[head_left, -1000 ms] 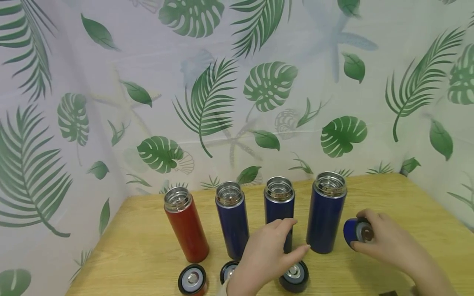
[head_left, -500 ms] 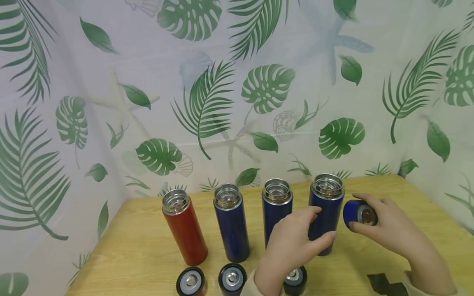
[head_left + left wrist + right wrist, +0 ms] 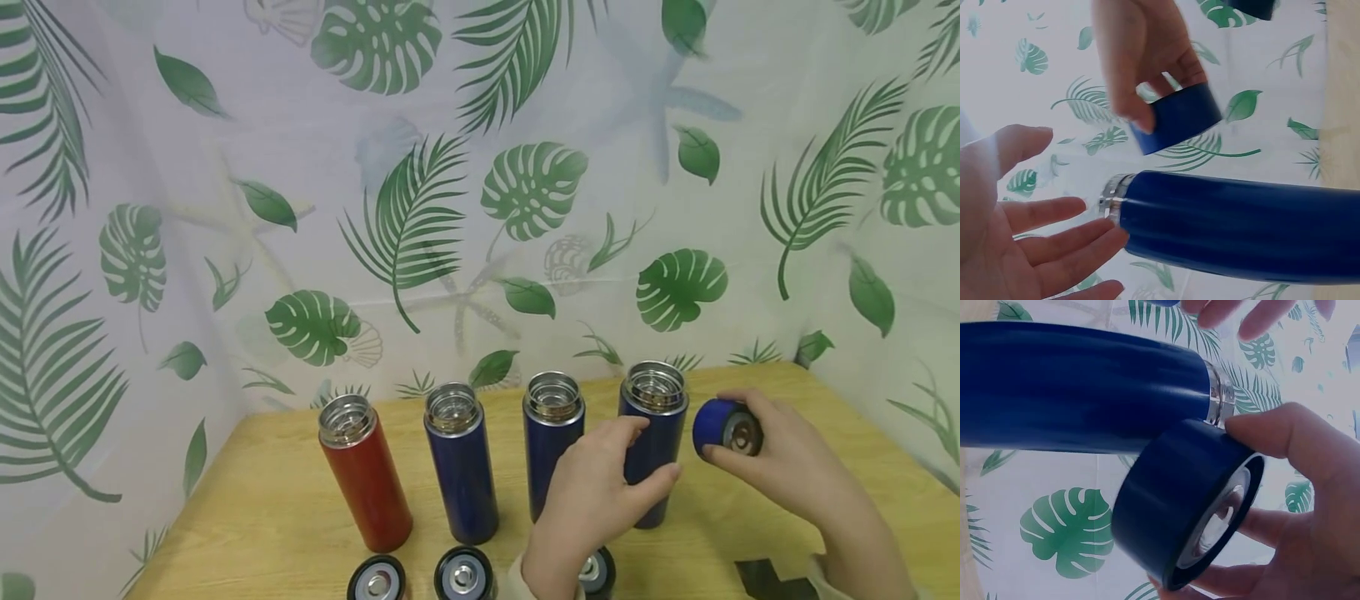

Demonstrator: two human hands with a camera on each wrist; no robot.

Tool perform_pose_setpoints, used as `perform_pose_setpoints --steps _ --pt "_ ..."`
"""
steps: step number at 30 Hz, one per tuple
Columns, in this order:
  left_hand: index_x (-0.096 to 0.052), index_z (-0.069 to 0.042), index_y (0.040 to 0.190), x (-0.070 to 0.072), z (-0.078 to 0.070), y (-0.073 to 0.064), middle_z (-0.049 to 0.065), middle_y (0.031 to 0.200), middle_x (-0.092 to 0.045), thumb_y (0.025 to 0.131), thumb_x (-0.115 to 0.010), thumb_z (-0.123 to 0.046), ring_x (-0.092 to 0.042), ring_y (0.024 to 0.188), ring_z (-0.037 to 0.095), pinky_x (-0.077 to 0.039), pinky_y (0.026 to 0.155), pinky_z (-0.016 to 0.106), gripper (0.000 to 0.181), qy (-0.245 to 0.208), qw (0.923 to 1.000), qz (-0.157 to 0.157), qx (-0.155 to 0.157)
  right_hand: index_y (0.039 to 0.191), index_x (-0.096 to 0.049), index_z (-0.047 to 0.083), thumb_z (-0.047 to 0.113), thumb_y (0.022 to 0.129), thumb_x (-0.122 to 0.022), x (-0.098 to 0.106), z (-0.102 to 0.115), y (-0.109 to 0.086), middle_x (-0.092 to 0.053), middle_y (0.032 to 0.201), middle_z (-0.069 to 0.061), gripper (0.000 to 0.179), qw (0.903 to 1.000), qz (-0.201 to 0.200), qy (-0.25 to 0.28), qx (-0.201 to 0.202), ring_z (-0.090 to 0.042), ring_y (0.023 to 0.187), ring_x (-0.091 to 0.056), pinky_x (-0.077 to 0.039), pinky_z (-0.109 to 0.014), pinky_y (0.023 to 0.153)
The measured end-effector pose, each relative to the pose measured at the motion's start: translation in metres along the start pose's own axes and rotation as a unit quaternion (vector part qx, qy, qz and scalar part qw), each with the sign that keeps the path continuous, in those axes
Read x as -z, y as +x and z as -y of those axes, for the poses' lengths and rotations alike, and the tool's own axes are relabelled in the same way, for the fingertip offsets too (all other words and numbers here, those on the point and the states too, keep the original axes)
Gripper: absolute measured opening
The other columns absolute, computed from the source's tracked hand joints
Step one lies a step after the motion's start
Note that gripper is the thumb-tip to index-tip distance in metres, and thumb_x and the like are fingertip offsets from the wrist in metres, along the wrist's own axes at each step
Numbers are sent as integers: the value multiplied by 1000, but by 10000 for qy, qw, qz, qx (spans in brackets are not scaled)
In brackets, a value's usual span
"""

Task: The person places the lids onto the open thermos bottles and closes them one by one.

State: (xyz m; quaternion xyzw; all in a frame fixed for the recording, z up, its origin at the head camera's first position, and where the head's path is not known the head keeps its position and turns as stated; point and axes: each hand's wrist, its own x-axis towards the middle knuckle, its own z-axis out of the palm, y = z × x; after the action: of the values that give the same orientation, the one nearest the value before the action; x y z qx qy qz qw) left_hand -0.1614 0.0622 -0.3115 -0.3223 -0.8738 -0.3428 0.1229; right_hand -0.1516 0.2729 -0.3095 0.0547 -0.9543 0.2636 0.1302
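Observation:
My right hand [image 3: 787, 458] grips a blue flask lid [image 3: 718, 429] between thumb and fingers, tilted so its inner side partly shows. Just left of it stands the rightmost blue flask [image 3: 656, 442], upright and uncapped, with a bare steel neck [image 3: 1217, 397]. My left hand [image 3: 592, 492], thumb and fingers spread, is in front of that flask and holds nothing. In the left wrist view its fingertips [image 3: 1110, 240] overlap the flask's neck edge; whether they touch cannot be told. The left hand covers part of another blue flask [image 3: 551, 433].
Farther left stand a third blue flask [image 3: 463, 475] and a red flask [image 3: 367, 483], both uncapped. Along the near side lie upturned lids: one with red [image 3: 377, 579], one dark [image 3: 465, 575], one partly behind my left wrist [image 3: 597, 573]. A black flat piece [image 3: 768, 579] lies at the right.
My left hand has moved right, from before the third flask to before the rightmost one. The right hand keeps hold of the lid, raised slightly. The head view has tipped upward a little.

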Motion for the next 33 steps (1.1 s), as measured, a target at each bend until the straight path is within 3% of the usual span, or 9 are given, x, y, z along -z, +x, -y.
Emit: perform_pose_setpoints --steps 6,10,13,18,23,28,33 --pt "-50 -12 120 -13 0 3 -2 115 -48 83 -58 -38 -50 101 8 -44 77 21 45 -147 9990 -422 -42 124 -35 -4 32 76 -68 0 2 0 -46 109 -33 68 9994 -268 200 -114 -46 87 -50 -44 -50 62" --pt "-43 -7 124 -26 1 6 4 123 -40 81 -62 -32 -44 109 12 -42 83 23 53 -279 9961 -834 -104 125 -35 -5 25 76 -70 1 2 -1 -45 108 -31 68 9972 -686 291 80 -44 83 -51 -44 -46 58" --pt "-36 -3 128 -35 4 9 8 128 -33 80 -64 -28 -40 115 16 -40 87 27 61 -536 9935 -1001 17 126 -36 -4 20 74 -71 2 3 -1 -46 107 -30 67 9940 -1007 332 250 -41 82 -49 -43 -44 58" --pt "-26 -4 132 -47 12 14 6 130 -30 78 -66 -27 -36 117 16 -36 92 32 70 -1366 9852 -928 465 127 -36 -5 19 77 -69 2 7 -1 -43 111 -31 65 9904 -1236 586 174 -43 89 -46 -42 -53 67" --pt "-21 -12 137 -58 20 16 -2 133 -29 77 -66 -36 -36 118 14 -35 93 37 78 -2114 9662 -579 1356 129 -29 -6 24 80 -66 2 13 -3 -41 115 -34 68 9862 -1374 903 -184 -46 96 -43 -38 -56 75" --pt "-22 -15 137 -67 25 17 -2 133 -31 74 -69 -39 -37 117 15 -36 92 39 82 -2350 9540 -517 1789 131 -23 -5 27 80 -65 4 17 -5 -38 116 -34 73 9828 -1395 1092 -524 -50 98 -43 -38 -56 72" --pt "-23 -11 136 -75 31 18 4 134 -32 73 -71 -39 -36 120 19 -34 93 39 84 -2304 9528 -605 1883 131 -19 -1 29 79 -66 3 21 -6 -37 116 -33 76 9796 -1450 1192 -721 -49 97 -43 -39 -47 64"
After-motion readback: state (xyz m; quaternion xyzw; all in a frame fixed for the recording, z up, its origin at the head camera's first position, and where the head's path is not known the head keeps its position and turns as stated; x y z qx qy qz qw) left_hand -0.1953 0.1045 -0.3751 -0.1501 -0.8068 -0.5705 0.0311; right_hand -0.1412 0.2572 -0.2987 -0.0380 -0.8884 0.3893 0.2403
